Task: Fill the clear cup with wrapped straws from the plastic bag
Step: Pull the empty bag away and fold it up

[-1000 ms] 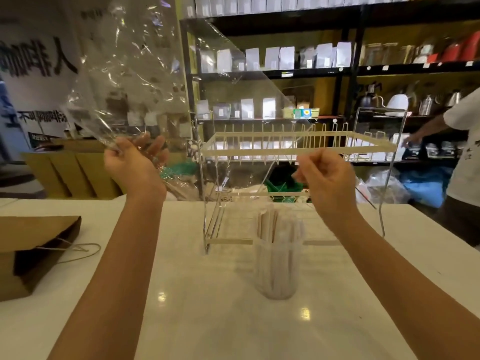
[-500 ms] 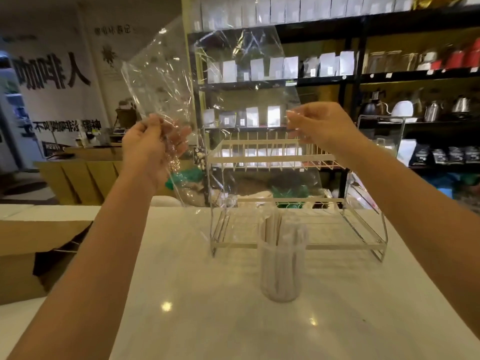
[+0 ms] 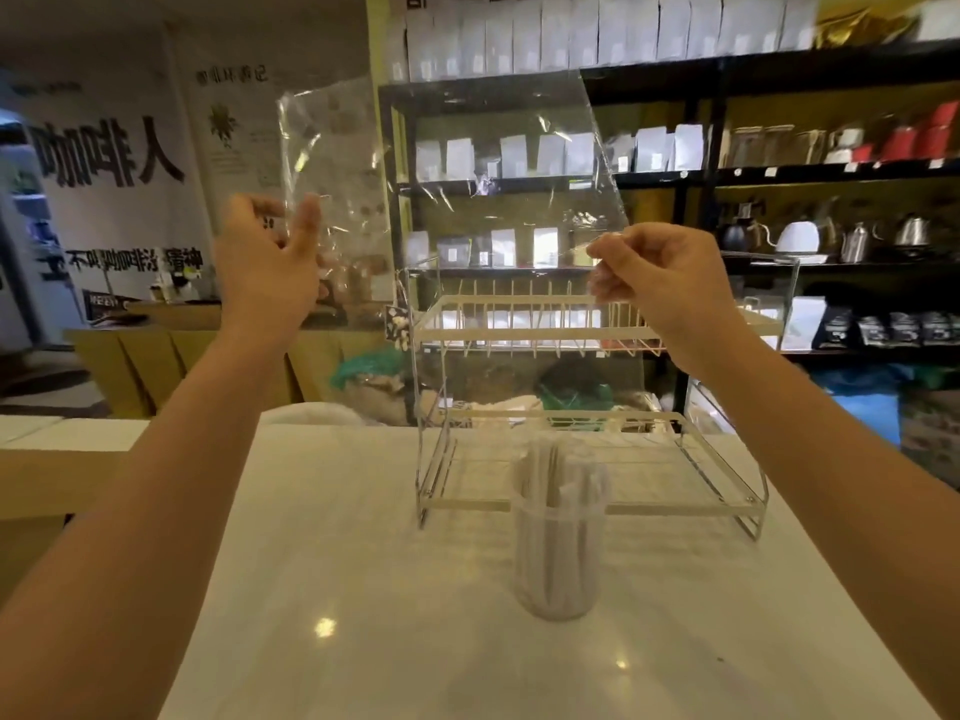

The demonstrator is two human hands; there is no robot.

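The clear plastic bag [image 3: 457, 163] is held up in the air, spread wide between my hands, and looks empty. My left hand [image 3: 267, 275] is at its lower left edge, thumb in front and fingers loosely behind the film. My right hand [image 3: 654, 280] pinches the bag's lower right corner. Below, on the white counter [image 3: 363, 589], stands the clear cup [image 3: 558, 569] with several white wrapped straws [image 3: 563, 475] upright in it. Both hands are well above the cup and apart from it.
A two-tier wire dish rack [image 3: 524, 337] stands just behind the cup. A brown cardboard piece [image 3: 47, 480] lies at the counter's left edge. Dark shelves [image 3: 779, 174] with white pouches, kettles and jars fill the background.
The bag has been pulled out flatter and wider between my hands. My left hand's fingers have loosened and spread. My right hand has moved right and slightly down.
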